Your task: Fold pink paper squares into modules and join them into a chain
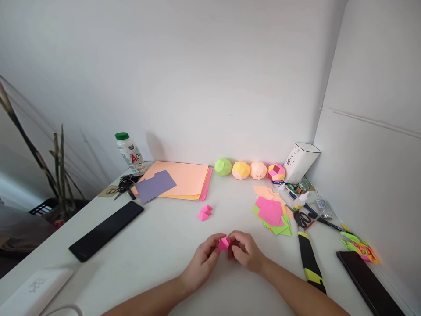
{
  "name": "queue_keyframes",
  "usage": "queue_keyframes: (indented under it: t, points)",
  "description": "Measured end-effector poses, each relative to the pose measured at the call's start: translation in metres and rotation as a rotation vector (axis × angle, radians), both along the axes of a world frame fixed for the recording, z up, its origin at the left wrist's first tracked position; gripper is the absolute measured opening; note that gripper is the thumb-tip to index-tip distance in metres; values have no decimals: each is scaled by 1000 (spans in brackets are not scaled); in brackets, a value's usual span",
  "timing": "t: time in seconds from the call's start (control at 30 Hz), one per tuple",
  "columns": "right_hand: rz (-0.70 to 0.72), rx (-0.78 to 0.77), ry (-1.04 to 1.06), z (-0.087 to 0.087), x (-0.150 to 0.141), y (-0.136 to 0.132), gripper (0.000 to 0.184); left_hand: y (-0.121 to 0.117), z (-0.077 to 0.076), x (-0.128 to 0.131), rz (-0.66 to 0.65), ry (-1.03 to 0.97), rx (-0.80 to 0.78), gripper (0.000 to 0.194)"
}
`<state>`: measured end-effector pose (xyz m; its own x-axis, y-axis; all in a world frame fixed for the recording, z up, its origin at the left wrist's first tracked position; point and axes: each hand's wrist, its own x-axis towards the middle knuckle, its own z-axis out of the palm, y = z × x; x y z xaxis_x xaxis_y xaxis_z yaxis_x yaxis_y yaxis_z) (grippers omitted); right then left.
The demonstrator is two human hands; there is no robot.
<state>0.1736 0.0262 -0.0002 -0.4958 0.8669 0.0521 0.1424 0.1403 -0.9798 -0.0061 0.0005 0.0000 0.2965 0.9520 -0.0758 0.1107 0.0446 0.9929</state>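
A small folded pink paper piece (224, 244) is pinched between both hands above the white table. My left hand (203, 259) grips its left side with thumb and fingers. My right hand (246, 251) has its fingertips closed on the right side of the piece; part of that grip is hidden. Just beyond the hands lie more folded pink paper pieces (205, 213). To the right sits a pile of loose paper with a pink sheet (270, 211) on top and green sheets (283, 229) underneath.
Along the wall stand a green paper ball (223, 167) and several others. Large coloured sheets (184, 177) and a bottle (130, 153) are at back left. A black tablet-like slab (107, 230) lies left; a black-and-yellow cutter (309, 259), scissors (304, 218) and glue bottle (300, 201) lie right.
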Motion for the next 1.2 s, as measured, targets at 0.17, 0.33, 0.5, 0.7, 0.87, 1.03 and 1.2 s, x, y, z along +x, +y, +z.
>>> queue_keyframes:
  t: [0.17, 0.33, 0.5, 0.7, 0.87, 1.03, 1.2]
  points:
    - [5, 90, -51, 3, -2, 0, 3, 0, 4, 2, -43, -36, 3, 31]
    - [-3, 108, -76, 7, -3, 0, 18, -1, 5, 5, 5, -39, -8, 29]
    - [3, 66, -46, 9, -2, -1, 18, 1, 5, 5, -12, -62, -99, 31]
    - [30, -24, 68, 6, -1, -4, 15, 3, 1, 5, 38, -58, -207, 35]
    - [-35, -75, 28, 1, -3, -2, 13, 4, 4, 6, 66, -104, -202, 35]
    - [-57, -159, 131, -5, -1, -1, 19, 3, 11, 4, 10, -98, -178, 33]
    - [-41, -58, 95, -8, 1, -3, 13, 3, 8, 4, 2, -112, -182, 35]
